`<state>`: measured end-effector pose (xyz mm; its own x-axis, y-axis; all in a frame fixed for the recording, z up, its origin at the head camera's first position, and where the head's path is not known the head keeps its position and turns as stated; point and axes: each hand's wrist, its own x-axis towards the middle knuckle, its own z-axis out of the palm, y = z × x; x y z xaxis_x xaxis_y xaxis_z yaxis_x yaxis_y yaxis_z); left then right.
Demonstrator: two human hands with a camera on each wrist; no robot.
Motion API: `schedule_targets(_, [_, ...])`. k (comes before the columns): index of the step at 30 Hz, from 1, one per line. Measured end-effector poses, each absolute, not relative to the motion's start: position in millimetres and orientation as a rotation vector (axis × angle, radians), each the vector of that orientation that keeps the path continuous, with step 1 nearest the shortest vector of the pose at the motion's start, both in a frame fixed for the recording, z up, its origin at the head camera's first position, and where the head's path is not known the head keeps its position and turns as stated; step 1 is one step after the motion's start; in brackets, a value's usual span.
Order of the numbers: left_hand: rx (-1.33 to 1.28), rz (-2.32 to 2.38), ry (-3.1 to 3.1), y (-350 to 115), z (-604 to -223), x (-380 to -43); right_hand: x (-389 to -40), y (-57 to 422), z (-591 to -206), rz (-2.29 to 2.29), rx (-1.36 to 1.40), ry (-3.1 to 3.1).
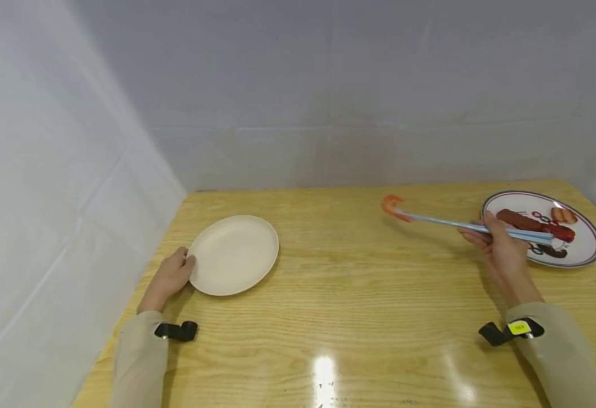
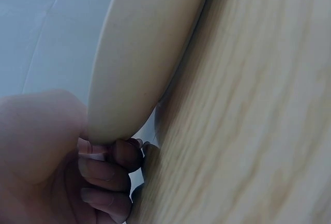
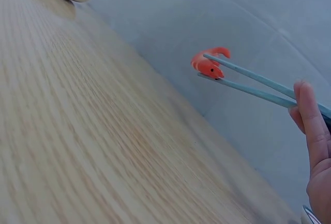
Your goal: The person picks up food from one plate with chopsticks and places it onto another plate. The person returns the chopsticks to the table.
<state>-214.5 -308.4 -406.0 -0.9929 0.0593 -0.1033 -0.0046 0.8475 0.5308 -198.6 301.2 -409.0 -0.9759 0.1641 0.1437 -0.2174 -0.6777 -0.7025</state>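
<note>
My left hand (image 1: pixel 172 273) pinches the rim of a plain cream plate (image 1: pixel 234 255) at the left of the table; in the left wrist view its fingers curl under the plate's edge (image 2: pixel 139 53). My right hand (image 1: pixel 504 249) grips a pair of light blue chopsticks (image 1: pixel 441 221) near the right side. Between their tips hangs a red-orange shrimp (image 1: pixel 392 206), raised above the tabletop. The right wrist view shows the shrimp (image 3: pixel 207 64) with a dark eye and curled tail, squeezed between both sticks.
At the right, partly behind my right hand, a patterned oval plate (image 1: pixel 591 249) bears several food pieces, among them a brown one (image 1: pixel 517 220) and a red one (image 1: pixel 560 232). The wooden table (image 1: pixel 328 294) meets pale walls (image 1: pixel 288 158) at the back and left.
</note>
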Motion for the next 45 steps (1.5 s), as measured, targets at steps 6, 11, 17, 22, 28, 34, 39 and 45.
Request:
schedule_targets(6, [0.042, 0.83, 2.918, -309, -407, -216, -200, 297, -410, 2.692, 0.165, -1.192])
schedule_targets(11, [0.042, 0.842, 2.918, -309, -407, -215, -200, 293, -411, 2.71, 0.195, -1.195])
schedule_targets(17, [0.037, 0.846, 2.911, -309, -407, -215, -204, 283, -412, 2.713, 0.219, -1.195])
schedule_targets(22, [0.029, 0.843, 2.916, -308, -407, -214, -207, 275, -412, 2.716, 0.207, -1.221])
schedule_targets(28, [0.015, 0.848, 2.91, -308, -408, -215, -207, 267, -412, 2.741, 0.204, -1.236])
schedule_targets(34, [0.012, 0.847, 2.917, -309, -409, -215, -207, 256, -413, 2.758, 0.15, -1.289])
schedule_targets(39, [0.014, 0.851, 2.918, -309, -408, -214, -208, 249, -414, 2.743, 0.15, -1.317])
schedule_targets(45, [0.02, 0.857, 2.925, -309, -408, -214, -209, 242, -413, 2.755, 0.142, -1.293])
